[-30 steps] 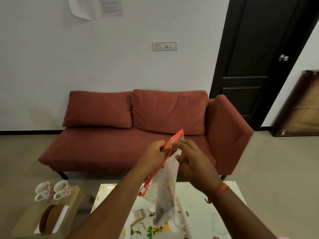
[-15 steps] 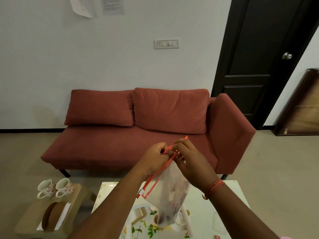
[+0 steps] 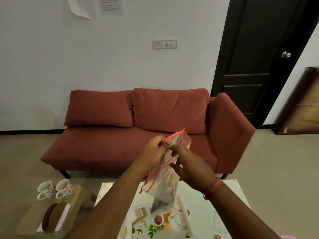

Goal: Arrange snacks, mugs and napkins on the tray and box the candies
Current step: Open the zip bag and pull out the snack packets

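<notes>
A red sofa (image 3: 146,135) stands against a white wall, and in front of it a white table (image 3: 215,195) with a floral print fills the lower view. Above it both hands hold a clear zip bag (image 3: 165,180) with a red seal. The left hand (image 3: 153,152) has its fingers closed on the bag's rim; the right hand (image 3: 188,166) pinches the opposite lip, pulling the mouth apart. The contents look like wrapped candies, though the plastic blurs them. On a low wooden tray (image 3: 76,197) to the left (well apart from the bag) sit two floral mugs (image 3: 55,188), a brown oval piece and white napkins (image 3: 63,214). So the mugs and napkins seem placed; boxing the candies is not yet done, and no box shows.
</notes>
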Demonstrator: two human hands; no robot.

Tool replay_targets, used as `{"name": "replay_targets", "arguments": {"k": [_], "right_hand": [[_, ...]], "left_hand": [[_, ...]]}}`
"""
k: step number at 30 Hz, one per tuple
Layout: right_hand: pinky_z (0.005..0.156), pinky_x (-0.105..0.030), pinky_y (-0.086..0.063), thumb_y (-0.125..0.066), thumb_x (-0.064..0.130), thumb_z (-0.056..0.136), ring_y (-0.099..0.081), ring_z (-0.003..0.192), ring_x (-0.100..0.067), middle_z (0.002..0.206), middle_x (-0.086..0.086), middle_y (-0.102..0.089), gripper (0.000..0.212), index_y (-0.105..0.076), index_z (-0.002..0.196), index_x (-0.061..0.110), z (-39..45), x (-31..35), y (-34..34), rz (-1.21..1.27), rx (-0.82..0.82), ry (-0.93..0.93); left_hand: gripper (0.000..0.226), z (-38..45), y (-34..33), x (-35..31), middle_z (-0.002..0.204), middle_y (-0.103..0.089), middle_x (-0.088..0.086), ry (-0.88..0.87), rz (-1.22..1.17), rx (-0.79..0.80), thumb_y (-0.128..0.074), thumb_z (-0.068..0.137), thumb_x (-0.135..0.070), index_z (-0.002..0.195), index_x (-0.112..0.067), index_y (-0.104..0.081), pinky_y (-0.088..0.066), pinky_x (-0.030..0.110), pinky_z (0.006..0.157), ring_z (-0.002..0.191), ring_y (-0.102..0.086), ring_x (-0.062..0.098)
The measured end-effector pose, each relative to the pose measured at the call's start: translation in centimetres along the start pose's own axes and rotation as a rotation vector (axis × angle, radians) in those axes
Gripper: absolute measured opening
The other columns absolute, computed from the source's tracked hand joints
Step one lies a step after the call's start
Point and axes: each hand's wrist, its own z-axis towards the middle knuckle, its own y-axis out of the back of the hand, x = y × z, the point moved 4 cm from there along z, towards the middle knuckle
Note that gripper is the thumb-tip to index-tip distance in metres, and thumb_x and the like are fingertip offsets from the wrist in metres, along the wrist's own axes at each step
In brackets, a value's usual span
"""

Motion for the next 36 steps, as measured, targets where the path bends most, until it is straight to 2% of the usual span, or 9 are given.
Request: {"name": "replay_targets", "arguments": {"k": [10, 15, 17, 20, 22, 26, 31, 34, 36], "right_hand": [[0.068, -0.031, -0.054, -0.056, 0.037, 0.092, -0.061, 0.093, -0.014, 0.119, 0.014, -0.052, 0.023, -0.061, 0.113, 0.034, -1.1, -1.3, 0.1, -0.307, 0.269, 0.038], [0.085, -0.035, -0.05, -0.051, 0.029, 0.097, -0.061, 0.108, -0.025, 0.131, 0.003, -0.051, 0.03, -0.058, 0.125, 0.023, -2.2, 0.1, 0.7, -0.404, 0.578, -0.064], [0.086, -0.036, -0.052, -0.046, 0.023, 0.097, -0.061, 0.105, -0.023, 0.126, 0.002, -0.055, 0.03, -0.059, 0.125, 0.024, -1.1, 2.3, 1.4, -0.362, 0.449, -0.025], [0.079, -0.025, -0.047, -0.045, 0.01, 0.09, -0.056, 0.093, -0.016, 0.114, 0.005, -0.059, 0.029, -0.068, 0.103, 0.021, 1.3, 6.0, 2.9, -0.163, 0.025, 0.067], [0.075, -0.026, -0.046, -0.036, 0.012, 0.087, -0.054, 0.09, -0.016, 0.105, 0.003, -0.061, 0.033, -0.067, 0.094, 0.02, 2.2, 7.5, 3.1, -0.171, -0.049, 0.083], [0.062, -0.032, -0.037, -0.037, 0.015, 0.091, -0.062, 0.085, -0.026, 0.1, -0.004, -0.064, 0.027, -0.063, 0.098, 0.016, 1.6, 7.5, 3.5, -0.481, 0.214, -0.021], [0.074, -0.035, -0.043, -0.044, 0.038, 0.099, -0.064, 0.093, -0.026, 0.102, -0.004, -0.065, 0.03, -0.063, 0.106, 0.015, -1.1, 8.6, 4.7, -0.633, 0.745, -0.147], [0.07, -0.036, -0.045, -0.039, 0.043, 0.102, -0.055, 0.075, -0.021, 0.074, 0.0, -0.05, 0.038, -0.053, 0.081, 0.015, 0.3, 10.9, 5.8, -0.624, 0.537, -0.025], [0.075, -0.039, -0.047, -0.04, 0.025, 0.102, -0.056, 0.084, -0.025, 0.082, -0.002, -0.049, 0.025, -0.059, 0.095, 0.012, 1.5, 11.3, 5.5, -0.558, 0.335, 0.047]], "left_hand": [[0.032, 1.6, 5.5, 0.1, 0.061, -0.048, -0.003, 0.043, 0.028, -0.382, -0.053, 0.099, -0.039, 0.076, -0.017, -0.051, -0.039, 0.027, 0.053, 0.055, -0.042, 0.008], [0.035, 1.5, 4.2, -0.2, 0.071, -0.053, 0.005, -0.064, 0.2, -0.282, -0.058, 0.096, -0.034, 0.082, -0.002, -0.055, -0.04, 0.029, 0.058, 0.063, -0.046, 0.011], [0.032, 1.5, 3.0, -0.5, 0.067, -0.05, 0.002, -0.109, 0.232, -0.231, -0.06, 0.096, -0.031, 0.076, -0.006, -0.053, -0.037, 0.022, 0.055, 0.059, -0.041, 0.006], [0.029, 1.7, 1.6, -1.2, 0.062, -0.047, 0.002, -0.096, 0.23, -0.194, -0.058, 0.094, -0.021, 0.07, -0.008, -0.05, -0.036, 0.021, 0.051, 0.057, -0.038, 0.007], [0.024, 1.9, 1.2, -1.4, 0.06, -0.043, 0.005, -0.032, 0.252, -0.226, -0.049, 0.092, -0.01, 0.069, -0.002, -0.048, -0.038, 0.02, 0.046, 0.057, -0.037, 0.013], [0.029, 2.1, 1.7, -1.1, 0.063, -0.046, 0.0, -0.117, 0.316, -0.216, -0.06, 0.095, -0.023, 0.072, -0.008, -0.051, -0.034, 0.015, 0.05, 0.057, -0.036, 0.008], [0.033, 2.0, 2.2, -1.5, 0.067, -0.05, 0.001, -0.17, 0.313, -0.256, -0.063, 0.094, -0.032, 0.077, -0.005, -0.053, -0.034, 0.019, 0.053, 0.059, -0.038, 0.008], [0.032, 1.7, 1.2, -2.0, 0.063, -0.048, -0.002, -0.164, 0.293, -0.201, -0.063, 0.094, -0.029, 0.075, -0.005, -0.053, -0.037, 0.019, 0.054, 0.057, -0.038, 0.006], [0.028, 1.6, 0.5, -2.3, 0.063, -0.051, -0.001, -0.137, 0.252, -0.14, -0.062, 0.094, -0.027, 0.077, -0.005, -0.055, -0.04, 0.023, 0.056, 0.059, -0.041, 0.006]]}}
